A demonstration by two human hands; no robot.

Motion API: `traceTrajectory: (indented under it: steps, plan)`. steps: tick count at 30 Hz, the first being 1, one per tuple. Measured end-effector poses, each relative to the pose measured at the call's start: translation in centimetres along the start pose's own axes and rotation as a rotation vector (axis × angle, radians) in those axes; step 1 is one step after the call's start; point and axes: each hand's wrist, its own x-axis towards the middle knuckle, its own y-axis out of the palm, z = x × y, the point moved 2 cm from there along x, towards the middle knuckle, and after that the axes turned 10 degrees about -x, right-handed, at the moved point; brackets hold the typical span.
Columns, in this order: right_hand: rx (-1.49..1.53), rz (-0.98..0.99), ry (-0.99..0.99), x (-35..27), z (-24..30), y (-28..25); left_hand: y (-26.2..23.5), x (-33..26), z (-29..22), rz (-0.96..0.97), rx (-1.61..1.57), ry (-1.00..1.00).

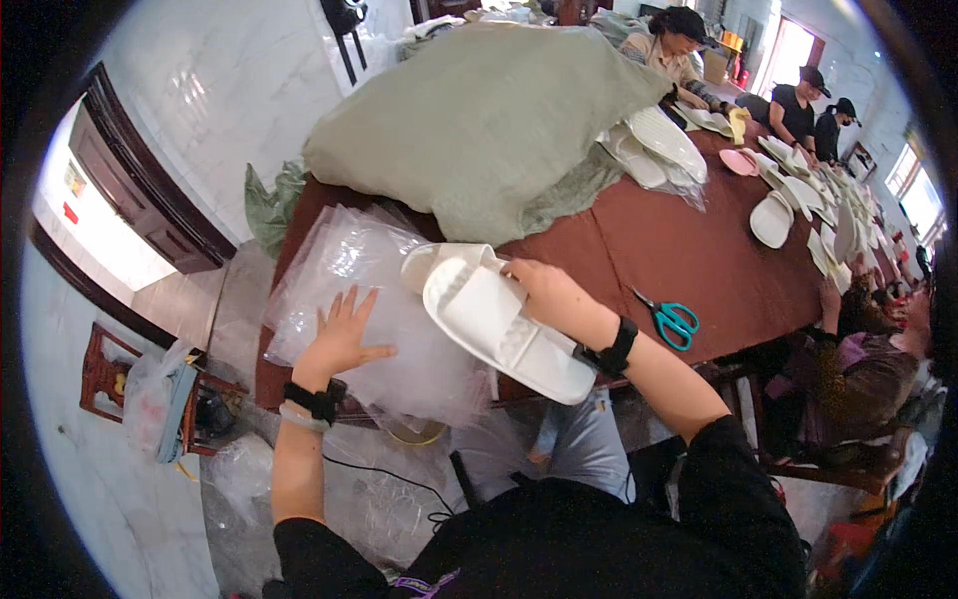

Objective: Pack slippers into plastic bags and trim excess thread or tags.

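Note:
My right hand [549, 293] grips a pair of white slide slippers [489, 317] by their side, holding them above the near edge of the table. One slipper lies against the other, which shows mostly at its strap end. To the left, my left hand [344, 336] is spread over a stack of clear plastic bags [349, 255], its fingers apart and holding nothing. The slippers partly cover the bags. Right of my right hand, scissors [671, 319] with teal handles lie on the brown-covered table [654, 240].
A large grey-green sack [479, 120] fills the far side of the table. Beside it lie bagged white slippers [654, 145]. More loose slippers [798, 195] spread along the right, where several people work. A wooden chair [180, 399] with a plastic bag stands at left.

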Motion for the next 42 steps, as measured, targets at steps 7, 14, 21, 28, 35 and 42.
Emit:
traceTrajectory:
  steps: [7,14,21,28,35,42]
  plan:
    - [0.503,-0.01,0.025,-3.9,-4.8,-3.5,3.4,-0.1,4.9,0.246,-0.011,-0.191]
    - [-0.271,0.051,0.477,-16.3,-14.1,-7.6,-1.0,1.8,-7.2,-0.238,-0.11,0.302]
    - [-0.14,-0.124,0.553,-18.9,-14.0,-6.1,3.6,3.5,-19.6,-0.374,-0.011,0.417]
    - [-0.491,-0.106,0.587,-20.6,-13.1,-6.8,3.9,6.5,-17.1,0.029,0.147,0.252]
    - [-0.428,-0.109,0.687,-20.8,-14.1,-6.5,3.3,9.6,-10.3,-0.21,-0.444,-0.015]
    - [1.204,-0.074,0.559,-17.4,-8.1,-5.6,5.0,10.5,-3.2,0.159,-0.334,-0.115]
